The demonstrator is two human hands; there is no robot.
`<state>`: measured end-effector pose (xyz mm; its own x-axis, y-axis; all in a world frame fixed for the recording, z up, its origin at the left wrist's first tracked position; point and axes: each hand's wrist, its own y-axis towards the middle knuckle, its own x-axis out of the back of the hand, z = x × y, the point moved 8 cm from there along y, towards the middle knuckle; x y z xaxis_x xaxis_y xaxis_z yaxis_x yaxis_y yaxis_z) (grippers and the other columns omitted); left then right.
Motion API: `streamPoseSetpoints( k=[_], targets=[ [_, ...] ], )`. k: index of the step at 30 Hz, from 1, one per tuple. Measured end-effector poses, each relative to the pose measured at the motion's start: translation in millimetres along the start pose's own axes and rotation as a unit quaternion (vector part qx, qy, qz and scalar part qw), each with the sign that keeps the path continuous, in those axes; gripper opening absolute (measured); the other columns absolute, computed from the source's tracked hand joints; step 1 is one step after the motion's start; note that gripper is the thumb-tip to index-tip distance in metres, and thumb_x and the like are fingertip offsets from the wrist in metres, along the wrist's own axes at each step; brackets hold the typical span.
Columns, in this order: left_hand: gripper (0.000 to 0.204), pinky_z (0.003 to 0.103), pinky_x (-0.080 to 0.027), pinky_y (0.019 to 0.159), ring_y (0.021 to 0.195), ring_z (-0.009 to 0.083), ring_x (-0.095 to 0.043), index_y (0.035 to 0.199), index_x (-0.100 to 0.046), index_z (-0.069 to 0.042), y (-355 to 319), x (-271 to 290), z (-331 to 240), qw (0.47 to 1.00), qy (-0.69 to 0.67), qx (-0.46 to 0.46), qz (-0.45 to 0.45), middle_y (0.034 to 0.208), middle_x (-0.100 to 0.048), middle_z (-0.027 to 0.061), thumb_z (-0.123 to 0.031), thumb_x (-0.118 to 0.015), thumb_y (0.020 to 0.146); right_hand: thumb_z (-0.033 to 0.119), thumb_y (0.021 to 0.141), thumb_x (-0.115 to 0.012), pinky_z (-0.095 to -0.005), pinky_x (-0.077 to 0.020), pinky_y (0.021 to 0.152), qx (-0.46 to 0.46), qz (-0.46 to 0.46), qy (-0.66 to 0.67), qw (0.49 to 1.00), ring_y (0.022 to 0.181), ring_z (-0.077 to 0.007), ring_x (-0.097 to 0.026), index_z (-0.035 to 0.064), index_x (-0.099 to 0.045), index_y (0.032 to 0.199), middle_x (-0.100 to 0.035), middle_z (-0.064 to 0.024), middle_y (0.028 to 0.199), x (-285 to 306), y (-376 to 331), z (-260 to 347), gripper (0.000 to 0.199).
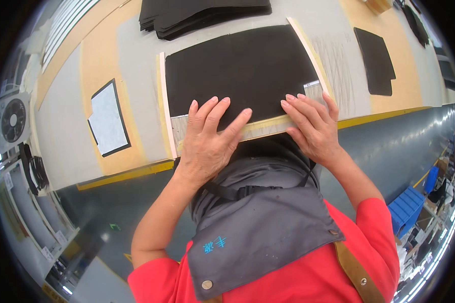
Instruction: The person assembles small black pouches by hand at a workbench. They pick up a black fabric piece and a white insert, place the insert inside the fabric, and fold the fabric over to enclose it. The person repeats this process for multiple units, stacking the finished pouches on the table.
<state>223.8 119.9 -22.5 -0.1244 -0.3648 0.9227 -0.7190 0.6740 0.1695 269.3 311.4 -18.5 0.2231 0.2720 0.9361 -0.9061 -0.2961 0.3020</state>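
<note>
A large black sheet [240, 68] lies flat on the workbench, framed by pale wooden strips [162, 101] on its left, right and near sides. My left hand [207, 136] presses flat on the sheet's near edge, fingers spread over the near strip. My right hand [313, 123] lies flat on the near right corner, fingertips on the black sheet next to a metal ruler-like strip [314, 90]. Neither hand grips anything.
A stack of black sheets [202, 15] sits at the far side of the bench. One more black piece [376, 60] lies to the right, a white sheet on a black backing [107, 118] to the left. Blue crates [407, 209] stand on the floor at right, a fan [12, 118] at left.
</note>
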Motion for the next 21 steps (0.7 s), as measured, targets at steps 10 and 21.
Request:
streamPoseSetpoints(
  k=[10,21],
  targets=[
    [0.053,0.059,-0.028,0.117,0.139,0.0347,-0.036,0.139,-0.06,-0.028,-3.1,-4.9,-5.1,0.998,0.053,-0.041,0.016,0.153,-0.041,0.0042,-0.027,-0.072,0.087,0.038,0.091,-0.067,-0.0404,-0.0338,0.106,0.089,0.036,0.079,0.992,0.11,-0.0172,-0.056,0.0111,-0.067,0.128,-0.062,0.0024,0.133,7.2,67.6,14.2,0.045],
    [0.058,0.062,-0.026,0.117,0.141,0.0334,-0.033,0.14,-0.058,-0.033,-6.2,-9.9,-3.7,0.997,0.057,-0.039,0.018,0.155,-0.041,0.0004,-0.033,-0.074,0.085,0.038,0.092,-0.067,-0.032,-0.0349,0.086,0.121,0.01,0.003,0.993,0.097,-0.0161,-0.049,0.0155,-0.066,0.132,-0.059,0.0085,0.139,-36.0,136.3,-4.8,0.045]
  ],
)
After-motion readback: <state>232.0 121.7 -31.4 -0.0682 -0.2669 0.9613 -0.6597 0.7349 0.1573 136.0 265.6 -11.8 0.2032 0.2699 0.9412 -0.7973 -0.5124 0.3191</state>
